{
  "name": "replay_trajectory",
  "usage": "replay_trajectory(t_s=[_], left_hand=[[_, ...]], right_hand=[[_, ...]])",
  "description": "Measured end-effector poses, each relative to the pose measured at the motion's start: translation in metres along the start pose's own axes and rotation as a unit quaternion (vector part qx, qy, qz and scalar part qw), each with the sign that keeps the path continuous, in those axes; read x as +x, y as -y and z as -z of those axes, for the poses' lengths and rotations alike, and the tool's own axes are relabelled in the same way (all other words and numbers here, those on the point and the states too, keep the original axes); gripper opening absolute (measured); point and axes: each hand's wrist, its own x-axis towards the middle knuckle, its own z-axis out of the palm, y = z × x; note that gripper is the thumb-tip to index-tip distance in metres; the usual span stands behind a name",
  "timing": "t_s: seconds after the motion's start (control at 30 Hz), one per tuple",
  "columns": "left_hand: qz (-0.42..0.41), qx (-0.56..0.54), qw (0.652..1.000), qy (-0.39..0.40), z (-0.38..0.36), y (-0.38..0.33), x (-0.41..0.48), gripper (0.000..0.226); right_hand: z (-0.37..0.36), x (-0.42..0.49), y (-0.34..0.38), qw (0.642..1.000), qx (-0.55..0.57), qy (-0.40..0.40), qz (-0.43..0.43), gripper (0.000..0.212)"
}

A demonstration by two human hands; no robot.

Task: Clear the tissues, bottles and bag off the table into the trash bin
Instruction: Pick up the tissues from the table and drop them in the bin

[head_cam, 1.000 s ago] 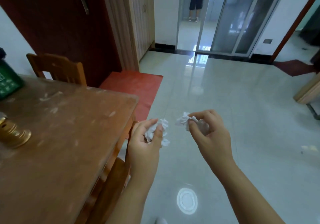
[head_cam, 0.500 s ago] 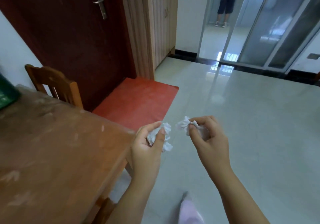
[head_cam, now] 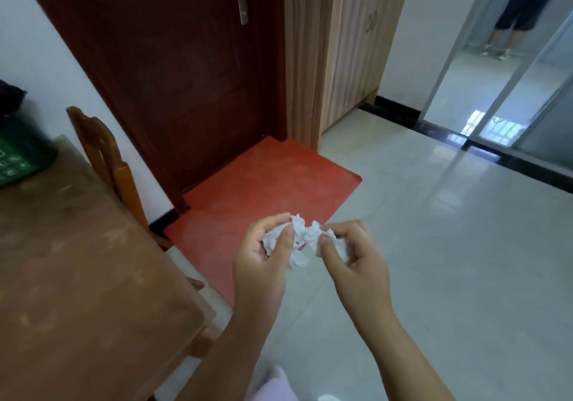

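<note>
My left hand (head_cam: 263,258) holds a crumpled white tissue (head_cam: 274,234) between thumb and fingers. My right hand (head_cam: 356,255) pinches a second crumpled white tissue (head_cam: 316,233). The two tissues touch each other in front of me, above the floor by the red mat, to the right of the wooden table (head_cam: 77,270). A green bag (head_cam: 18,158) lies at the table's far left edge. No bottle and no trash bin are in view.
A wooden chair (head_cam: 105,158) stands behind the table against the white wall. A dark red door (head_cam: 186,75) with a red mat (head_cam: 263,189) before it is ahead. Pale tiled floor (head_cam: 449,261) spreads right. A person stands beyond glass sliding doors (head_cam: 511,75).
The view has swung left toward the door and mat. My hands have drawn together, so the two tissues now touch.
</note>
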Motion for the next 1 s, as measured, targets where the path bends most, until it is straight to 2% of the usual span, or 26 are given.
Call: replay_trajectory(t_s=[0.1, 0.23, 0.43, 0.57, 0.8, 0.9, 1.0], left_hand=[[-0.002, 0.005, 1.0, -0.022, -0.011, 0.007, 0.038, 0.018], [-0.016, 0.024, 0.998, -0.061, -0.021, 0.019, 0.097, 0.017], [0.001, -0.012, 0.992, -0.123, -0.029, 0.03, 0.206, 0.016], [-0.028, -0.008, 0.985, -0.17, -0.025, 0.029, 0.273, 0.012], [0.004, 0.002, 0.976, -0.217, -0.015, 0.045, 0.339, 0.016], [-0.003, 0.046, 0.965, -0.259, -0.004, 0.052, 0.373, 0.013], [-0.011, 0.07, 0.95, -0.304, 0.003, 0.055, 0.418, 0.012]], right_hand=[[-0.018, 0.034, -0.015, 0.999, 0.0, 0.04, 0.013, 0.013], [-0.036, 0.098, -0.03, 0.998, -0.006, 0.055, 0.027, 0.014], [-0.085, 0.211, -0.032, 0.991, -0.026, 0.112, 0.074, 0.012], [-0.118, 0.277, -0.03, 0.985, -0.022, 0.122, 0.119, 0.016], [-0.189, 0.332, -0.054, 0.973, 0.012, 0.206, 0.106, 0.019], [-0.229, 0.371, -0.06, 0.964, 0.031, 0.238, 0.114, 0.005], [-0.271, 0.414, -0.064, 0.95, 0.058, 0.276, 0.132, 0.019]])
